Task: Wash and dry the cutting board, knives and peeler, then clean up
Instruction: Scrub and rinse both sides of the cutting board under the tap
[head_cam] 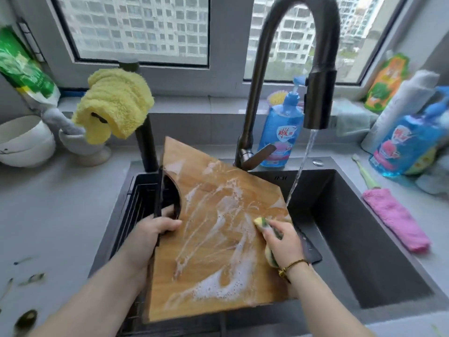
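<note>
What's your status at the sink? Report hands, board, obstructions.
Hands: left hand grips cutting board at handle cutout, right hand grips sponge on it. Board soapy, over sink, unrinsed. Running tap beside it; nothing blocking.

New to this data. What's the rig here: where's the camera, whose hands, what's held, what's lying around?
There is no machine here: a person works with bare hands. The single picture comes from a wide-angle camera worn on the person's head, looking forward and down, so the arms reach in from the bottom edge.

The left hand grips the wooden board at its cut-out handle and holds it tilted over the dark sink. The right hand holds a yellow-green sponge against the board, which is streaked with foam. The tap is running; the stream falls just past the board's right corner.

Around the sink are a yellow cloth hung on a black post, white bowls, a blue soap bottle and a pink cloth.
</note>
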